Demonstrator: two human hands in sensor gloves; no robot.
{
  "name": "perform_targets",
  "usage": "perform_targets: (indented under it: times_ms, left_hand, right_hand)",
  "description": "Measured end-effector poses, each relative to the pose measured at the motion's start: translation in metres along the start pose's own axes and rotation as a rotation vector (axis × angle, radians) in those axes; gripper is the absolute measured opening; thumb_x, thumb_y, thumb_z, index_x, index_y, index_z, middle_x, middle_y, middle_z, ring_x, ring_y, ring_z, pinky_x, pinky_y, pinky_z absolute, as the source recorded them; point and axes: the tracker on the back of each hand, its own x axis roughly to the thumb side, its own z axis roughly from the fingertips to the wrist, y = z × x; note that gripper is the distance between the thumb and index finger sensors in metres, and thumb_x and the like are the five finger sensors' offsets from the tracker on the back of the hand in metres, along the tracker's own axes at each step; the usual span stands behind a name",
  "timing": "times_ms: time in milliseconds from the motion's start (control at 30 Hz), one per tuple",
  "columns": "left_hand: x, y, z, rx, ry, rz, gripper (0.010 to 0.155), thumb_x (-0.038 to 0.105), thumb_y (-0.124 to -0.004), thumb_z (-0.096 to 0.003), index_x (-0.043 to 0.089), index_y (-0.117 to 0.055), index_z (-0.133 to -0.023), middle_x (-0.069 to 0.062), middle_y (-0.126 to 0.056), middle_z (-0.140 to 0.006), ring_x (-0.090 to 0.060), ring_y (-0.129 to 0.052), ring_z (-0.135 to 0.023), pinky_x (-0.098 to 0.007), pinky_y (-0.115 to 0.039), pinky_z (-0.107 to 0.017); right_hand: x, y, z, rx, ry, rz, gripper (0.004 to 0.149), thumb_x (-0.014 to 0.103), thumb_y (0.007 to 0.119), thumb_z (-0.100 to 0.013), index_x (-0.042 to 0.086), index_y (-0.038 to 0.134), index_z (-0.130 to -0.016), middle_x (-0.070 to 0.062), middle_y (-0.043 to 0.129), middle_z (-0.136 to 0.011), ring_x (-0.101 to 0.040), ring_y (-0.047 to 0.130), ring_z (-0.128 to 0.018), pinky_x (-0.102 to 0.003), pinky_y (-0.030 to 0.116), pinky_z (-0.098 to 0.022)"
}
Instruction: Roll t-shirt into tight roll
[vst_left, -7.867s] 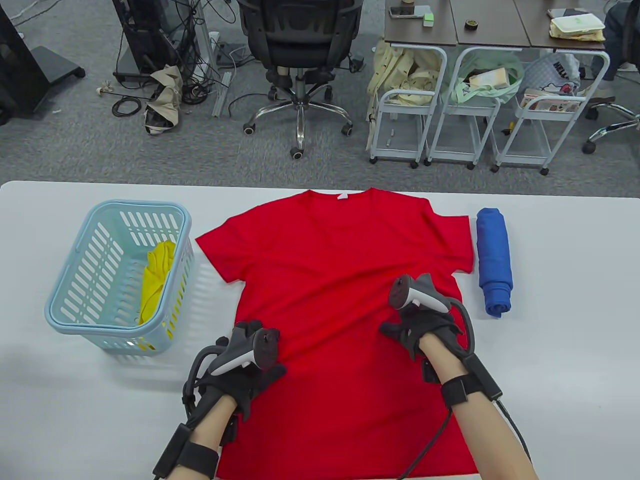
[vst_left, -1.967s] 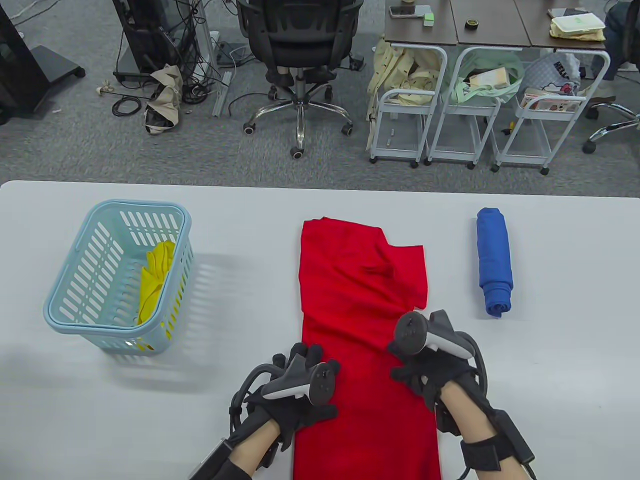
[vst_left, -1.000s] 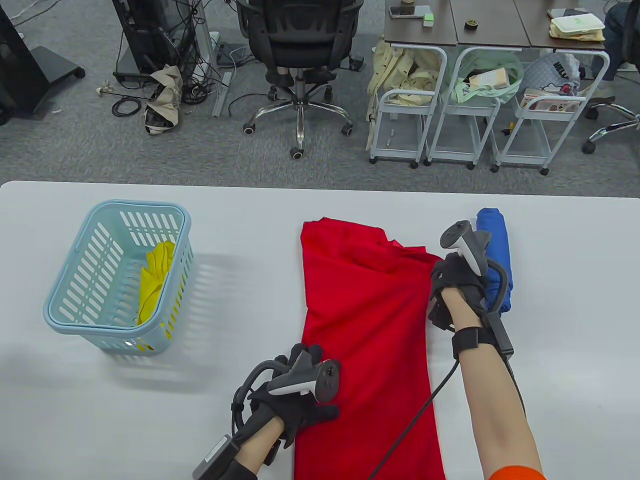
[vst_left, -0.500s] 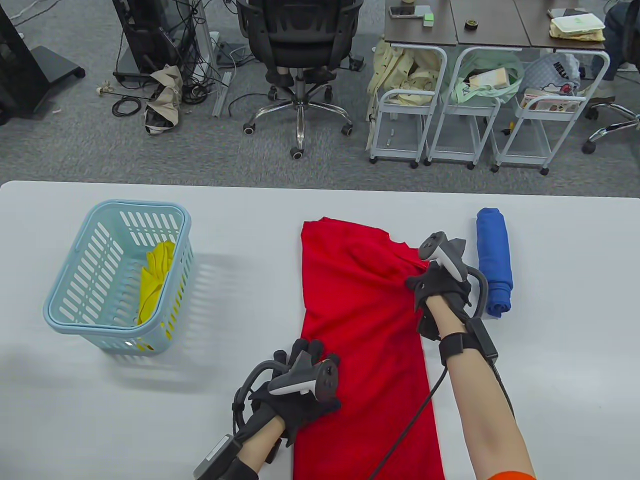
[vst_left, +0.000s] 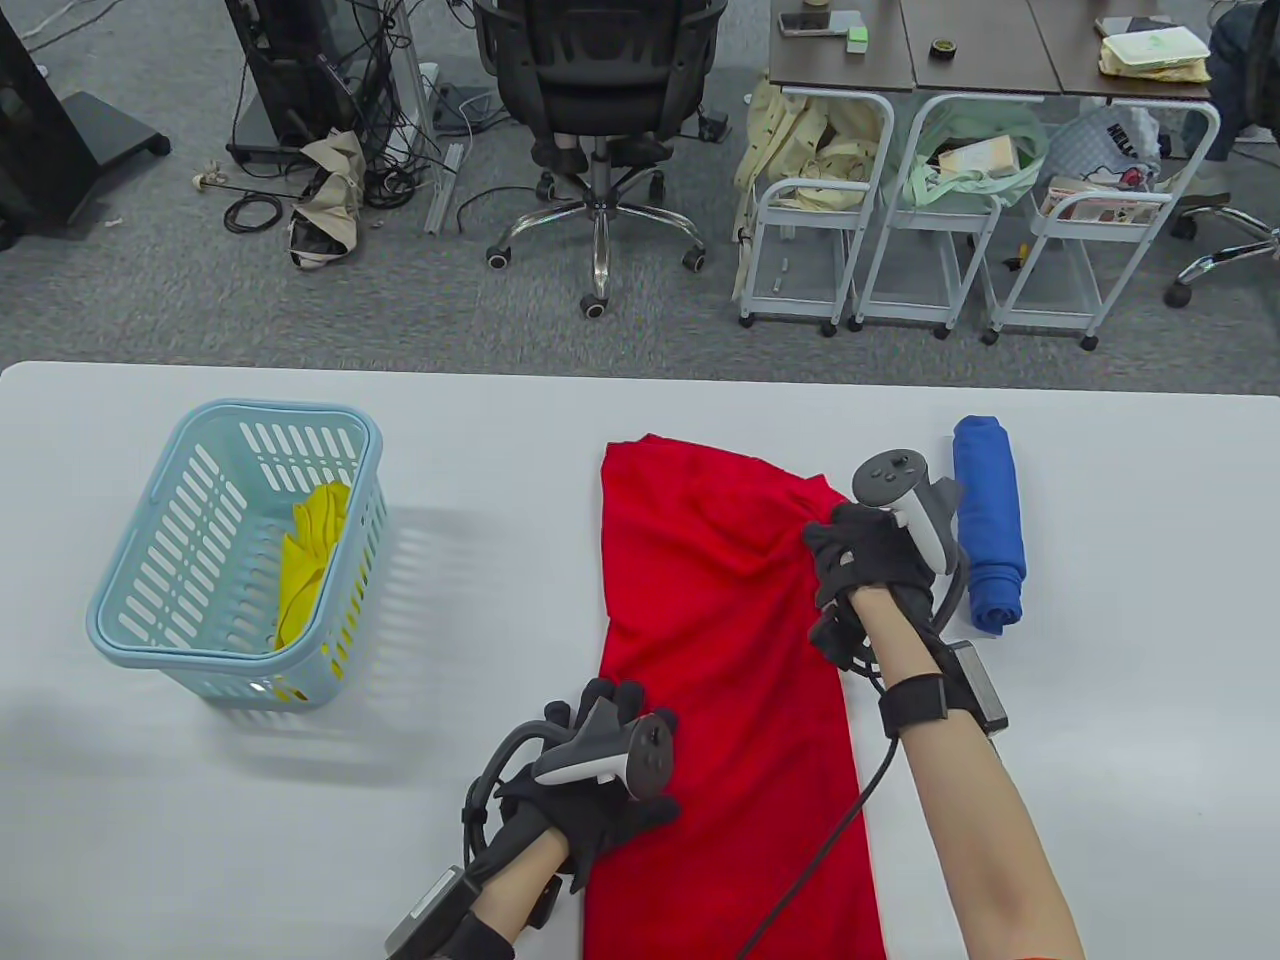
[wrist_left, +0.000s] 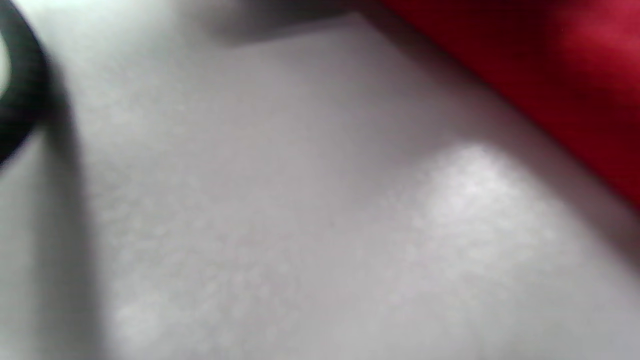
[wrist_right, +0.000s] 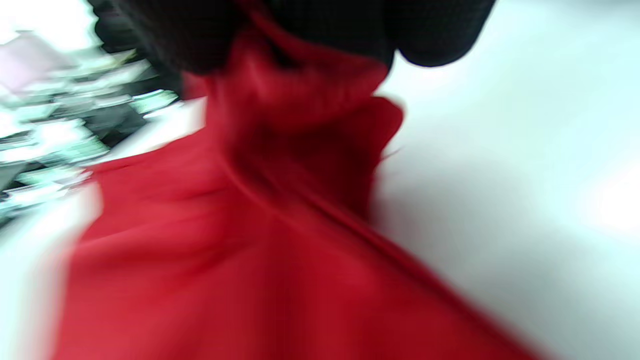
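Pinching the red shirt at its far right edge, the right hand is bunching cloth. The left hand is pressing spread fingers on the shirt's near left edge on the table.

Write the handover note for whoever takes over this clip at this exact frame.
Left hand rests flat on the near left edge of the red t-shirt.
Right hand grips the shirt's far right sleeve area, fabric bunched in its fingers.
Shirt lies folded into a long strip on the table.
Done: side folds mostly in.
Left: finish tucking the sleeve, then roll tight.
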Motion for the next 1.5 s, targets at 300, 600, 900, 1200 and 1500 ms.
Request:
perform_targets:
  times_ms: [300, 600, 900, 1200, 1500]
  left_hand:
    - [-0.001, 0.0, 0.0, 0.0, 0.001, 0.01, 0.081, 0.07, -0.029, -0.052, 0.031, 0.017, -0.106, -0.013, 0.025, -0.111, -0.045, 0.014, -0.103, -0.07, -0.009, -0.073]
    - [-0.003, 0.0, 0.0, 0.009, 0.004, 0.005, 0.081, 0.07, -0.029, -0.052, 0.031, 0.016, -0.107, -0.013, 0.023, -0.112, -0.044, 0.012, -0.104, -0.069, -0.011, -0.073]
    - [-0.021, 0.007, 0.005, 0.117, 0.096, 0.012, 0.074, 0.064, -0.032, -0.0546, 0.032, 0.001, -0.113, -0.012, 0.005, -0.121, -0.042, -0.009, -0.113, -0.067, -0.026, -0.079]
    - [-0.005, 0.008, 0.024, 0.148, -0.007, 0.046, 0.079, 0.066, -0.038, -0.0547, 0.027, -0.006, -0.116, -0.016, -0.002, -0.123, -0.044, -0.015, -0.113, -0.065, -0.034, -0.079]
    - [-0.003, 0.001, 0.003, -0.03, 0.018, -0.008, 0.086, 0.07, -0.032, -0.0526, 0.024, 0.016, -0.107, -0.015, 0.023, -0.112, -0.044, 0.011, -0.105, -0.068, -0.013, -0.075]
  right_hand:
    - [0.033, 0.022, 0.009, 0.12, 0.003, 0.38, 0.06, 0.038, 0.064, -0.059, 0.016, 0.049, -0.112, -0.017, 0.042, -0.117, -0.047, 0.053, -0.105, -0.061, 0.05, -0.071]
    - [0.016, 0.12, -0.012, 0.384, 0.048, 0.893, 0.076, 0.056, 0.043, -0.055, 0.025, -0.01, -0.101, -0.011, -0.018, -0.103, -0.043, -0.011, -0.099, -0.062, 0.022, -0.074]
    - [0.014, 0.095, -0.034, 0.284, 0.097, 0.704, 0.073, 0.053, 0.04, -0.056, 0.027, -0.012, -0.1, -0.007, -0.023, -0.101, -0.039, -0.02, -0.097, -0.06, 0.013, -0.073]
    - [0.001, 0.105, 0.063, 0.282, -0.066, 0.835, 0.081, 0.057, 0.049, -0.057, 0.017, 0.001, -0.109, -0.017, -0.007, -0.108, -0.047, -0.003, -0.101, -0.061, 0.028, -0.073]
    - [-0.042, 0.15, 0.095, 0.387, -0.089, 0.936, 0.087, 0.061, 0.042, -0.054, 0.015, -0.014, -0.1, -0.019, -0.018, -0.102, -0.048, -0.011, -0.096, -0.062, 0.018, -0.071]
